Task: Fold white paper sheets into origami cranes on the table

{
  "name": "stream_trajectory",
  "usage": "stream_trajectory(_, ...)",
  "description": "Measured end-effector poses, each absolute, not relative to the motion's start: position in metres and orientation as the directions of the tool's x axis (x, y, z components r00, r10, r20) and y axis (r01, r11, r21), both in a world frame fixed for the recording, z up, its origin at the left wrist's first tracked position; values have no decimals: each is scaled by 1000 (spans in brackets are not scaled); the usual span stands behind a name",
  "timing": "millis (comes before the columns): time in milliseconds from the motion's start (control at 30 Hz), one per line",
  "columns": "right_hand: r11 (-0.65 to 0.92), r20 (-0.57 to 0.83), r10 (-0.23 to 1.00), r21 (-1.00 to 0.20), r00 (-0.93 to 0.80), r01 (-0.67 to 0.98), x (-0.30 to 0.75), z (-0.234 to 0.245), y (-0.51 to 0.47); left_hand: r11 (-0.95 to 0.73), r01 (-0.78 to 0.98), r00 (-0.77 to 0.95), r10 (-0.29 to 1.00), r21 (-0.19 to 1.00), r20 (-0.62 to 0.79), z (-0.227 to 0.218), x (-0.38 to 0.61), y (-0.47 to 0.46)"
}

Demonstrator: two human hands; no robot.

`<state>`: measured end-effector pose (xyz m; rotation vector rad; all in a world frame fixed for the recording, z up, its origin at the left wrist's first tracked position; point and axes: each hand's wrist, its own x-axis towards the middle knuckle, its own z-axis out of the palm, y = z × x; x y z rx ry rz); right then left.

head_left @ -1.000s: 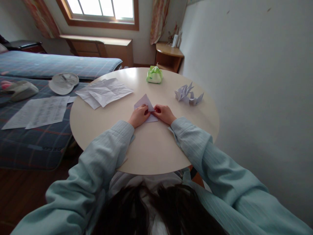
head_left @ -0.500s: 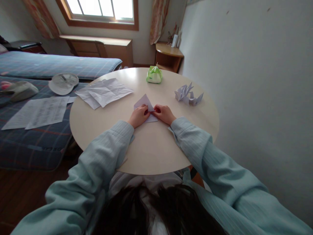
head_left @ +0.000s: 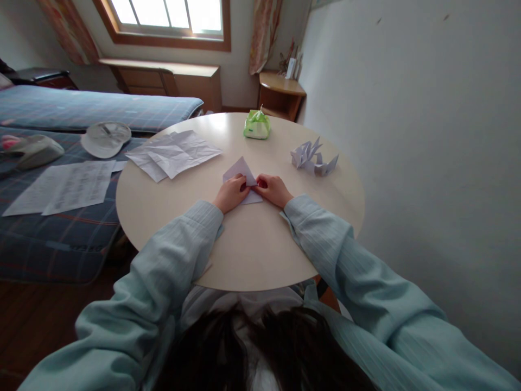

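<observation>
A small folded sheet of white paper (head_left: 241, 164) lies on the round table (head_left: 252, 250), its pointed corner facing away from me. My left hand (head_left: 232, 192) rests over its left side with the fingers curled and pressed onto it. At its right edge, my right hand (head_left: 274, 189) pinches the paper between thumb and fingers, close to the left fingertips. A lower flap of the paper shows between the two hands. The palms hide part of the folds.
Creased paper sheets (head_left: 179, 152) lie at the table's left. A green tissue pack (head_left: 256, 125) stands at the far edge, and folded paper figures (head_left: 311, 157) sit at the right. Beside the table, a bed (head_left: 81, 233) holds a white cap (head_left: 106, 139) and printed pages (head_left: 77, 187).
</observation>
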<state>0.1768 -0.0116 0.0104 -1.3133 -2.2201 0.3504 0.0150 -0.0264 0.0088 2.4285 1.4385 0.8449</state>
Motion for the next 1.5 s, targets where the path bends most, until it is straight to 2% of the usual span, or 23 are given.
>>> stream_trajectory(1500, 495, 313, 867, -459, -387, 738, 177, 8, -9, -507, 746, 350, 850, 431, 393, 6, 15, -24)
